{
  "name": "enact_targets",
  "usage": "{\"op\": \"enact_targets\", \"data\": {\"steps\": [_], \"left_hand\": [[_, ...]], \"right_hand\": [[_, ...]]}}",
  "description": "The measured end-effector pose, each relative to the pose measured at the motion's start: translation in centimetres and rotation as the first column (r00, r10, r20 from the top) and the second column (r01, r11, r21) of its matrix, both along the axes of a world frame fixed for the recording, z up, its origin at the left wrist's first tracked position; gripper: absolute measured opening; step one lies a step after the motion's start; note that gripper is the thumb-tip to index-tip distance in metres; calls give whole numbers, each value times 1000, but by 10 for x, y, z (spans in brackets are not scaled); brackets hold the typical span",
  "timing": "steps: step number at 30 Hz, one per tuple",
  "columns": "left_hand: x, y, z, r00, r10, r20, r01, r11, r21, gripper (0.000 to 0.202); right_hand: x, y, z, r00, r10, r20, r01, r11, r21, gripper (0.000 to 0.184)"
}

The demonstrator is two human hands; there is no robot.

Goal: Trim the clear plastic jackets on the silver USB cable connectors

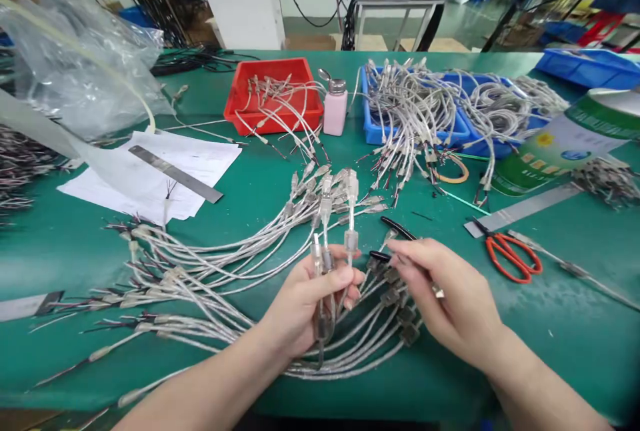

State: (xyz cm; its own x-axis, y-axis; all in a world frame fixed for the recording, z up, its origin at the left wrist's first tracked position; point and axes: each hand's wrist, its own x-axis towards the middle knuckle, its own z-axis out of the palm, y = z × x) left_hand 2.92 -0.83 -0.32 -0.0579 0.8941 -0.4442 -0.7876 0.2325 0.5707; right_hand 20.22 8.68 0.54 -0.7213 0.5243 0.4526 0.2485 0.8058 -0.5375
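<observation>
My left hand (pixel 320 297) is closed around a few clear-jacketed USB cables (pixel 326 207), their transparent plugs and grey ferrite blocks standing up above my fingers. Close by on the right, my right hand (pixel 445 291) grips a black-handled tool (pixel 397 227). Its two dark handles point left, and a bit of metal shows below my fingers; the rest is hidden, so its exact kind is unclear. Under and around both hands lies a bundle of similar cables (pixel 240 241), with plugs near the middle and stripped wire ends to the left.
A red bin (pixel 273 121) and a blue bin (pixel 373 131) hold more cables, with a pink pump bottle (pixel 335 111) between them. Orange-handled scissors (pixel 513 257) and a green-white can (pixel 545 144) are on the right. A steel ruler (pixel 175 174) rests on papers (pixel 120 191) at left.
</observation>
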Motion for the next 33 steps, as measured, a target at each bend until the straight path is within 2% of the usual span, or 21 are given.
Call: {"op": "enact_targets", "data": {"steps": [2,7,13,24,33], "left_hand": [[0,0,0,1000,12,10,-12,1000,2,26],[1,0,0,1000,17,-14,-16,1000,22,28],[3,0,-2,998,31,-52,-29,999,42,27],[4,-1,-5,992,40,-117,-32,997,65,27],[4,0,-4,991,35,-130,-30,999,41,27]], "right_hand": [[-3,-4,-3,999,9,50,-12,998,60,27],[-8,-8,-7,991,-7,134,-8,994,108,26],[-12,-13,-8,984,-17,178,-21,977,210,26],[-11,-13,-9,977,-78,197,31,972,231,28],[-12,-13,-11,978,-76,193,30,972,232,26]]}}
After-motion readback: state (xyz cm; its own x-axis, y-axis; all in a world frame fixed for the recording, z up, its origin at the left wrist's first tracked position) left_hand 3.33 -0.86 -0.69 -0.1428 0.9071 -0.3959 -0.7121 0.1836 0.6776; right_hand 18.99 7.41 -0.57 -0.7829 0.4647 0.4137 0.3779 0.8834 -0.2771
